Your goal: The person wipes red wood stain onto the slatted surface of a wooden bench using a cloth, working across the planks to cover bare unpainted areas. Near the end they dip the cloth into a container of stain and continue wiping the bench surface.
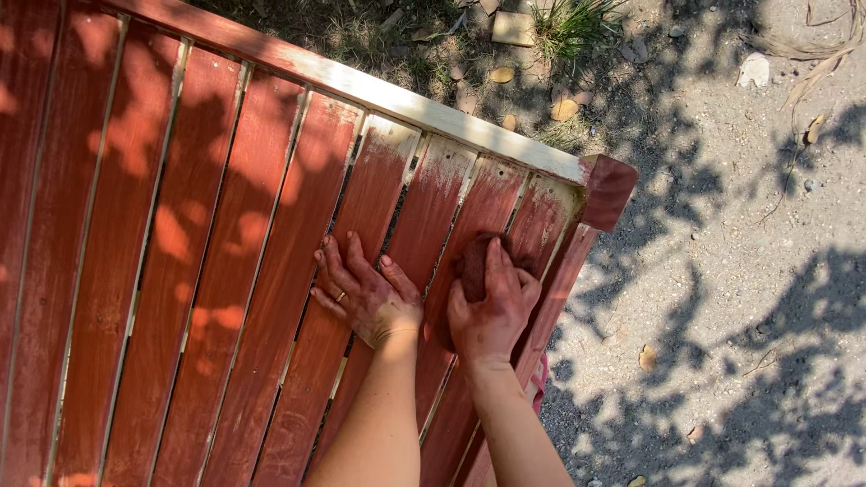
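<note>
A slatted wooden panel (225,271), stained red-brown, fills the left and middle of the head view. Its top rail (424,106) and the upper ends of the right-hand slats still show pale bare wood. My left hand (365,289) lies flat with fingers spread on a slat, a ring on one finger. My right hand (492,302) presses a dark red-brown stained pad (475,257) against a slat near the panel's right corner post (606,191). Both hands carry stain.
Sandy, gravelly ground (740,298) with tree shadows lies to the right of the panel. Beyond the rail there are grass tufts (568,22), dry leaves (564,108) and a flat stone (512,27). Something pink (541,379) shows beside my right forearm.
</note>
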`<action>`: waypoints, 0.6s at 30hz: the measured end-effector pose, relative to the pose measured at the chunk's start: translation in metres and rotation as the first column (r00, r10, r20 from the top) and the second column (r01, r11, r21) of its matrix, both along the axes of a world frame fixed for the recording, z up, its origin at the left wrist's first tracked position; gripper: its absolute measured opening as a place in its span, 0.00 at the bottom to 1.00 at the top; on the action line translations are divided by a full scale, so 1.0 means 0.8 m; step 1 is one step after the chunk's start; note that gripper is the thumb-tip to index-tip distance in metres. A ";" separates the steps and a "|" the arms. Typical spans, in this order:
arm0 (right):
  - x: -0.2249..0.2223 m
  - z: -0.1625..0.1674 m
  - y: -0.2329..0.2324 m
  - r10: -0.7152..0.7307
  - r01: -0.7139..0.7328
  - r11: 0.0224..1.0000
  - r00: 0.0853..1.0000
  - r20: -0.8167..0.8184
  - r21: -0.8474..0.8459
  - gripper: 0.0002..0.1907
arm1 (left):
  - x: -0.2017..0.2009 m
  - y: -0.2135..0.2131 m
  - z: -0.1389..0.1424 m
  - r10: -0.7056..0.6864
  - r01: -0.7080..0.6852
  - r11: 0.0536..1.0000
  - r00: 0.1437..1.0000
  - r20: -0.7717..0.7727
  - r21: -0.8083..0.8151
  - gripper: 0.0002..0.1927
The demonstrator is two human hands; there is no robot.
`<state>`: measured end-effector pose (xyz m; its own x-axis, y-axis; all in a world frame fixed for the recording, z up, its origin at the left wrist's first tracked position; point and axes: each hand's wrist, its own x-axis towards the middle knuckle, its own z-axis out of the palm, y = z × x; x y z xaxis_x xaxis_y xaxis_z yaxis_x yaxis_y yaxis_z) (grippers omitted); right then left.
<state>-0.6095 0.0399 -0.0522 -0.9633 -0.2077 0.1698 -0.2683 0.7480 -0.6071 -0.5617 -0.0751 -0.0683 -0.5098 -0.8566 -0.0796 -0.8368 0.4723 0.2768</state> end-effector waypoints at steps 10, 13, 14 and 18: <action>-0.034 0.027 0.008 -0.080 0.068 0.989 0.993 0.083 0.134 0.44 | -0.001 0.003 -0.002 0.003 -0.004 0.999 1.000 -0.017 -0.038 0.30; 0.032 0.046 0.011 -0.066 0.023 0.984 0.968 0.242 0.174 0.48 | -0.001 0.003 0.001 -0.014 0.013 0.999 1.000 -0.025 -0.049 0.29; 0.037 0.045 0.011 -0.047 0.003 0.983 0.970 0.239 0.182 0.49 | -0.001 0.003 0.002 -0.013 0.012 0.999 1.000 -0.023 -0.044 0.29; -0.006 0.026 0.005 0.009 -0.066 0.968 0.973 0.229 0.242 0.49 | -0.003 0.003 0.005 0.005 -0.004 1.000 1.000 0.019 -0.027 0.29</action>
<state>-0.6139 0.0443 -0.0315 -0.9612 -0.2524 -0.1112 -0.1770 0.8738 -0.4530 -0.5639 -0.0725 -0.0641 -0.5046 -0.8608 -0.0662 -0.8440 0.4756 0.2478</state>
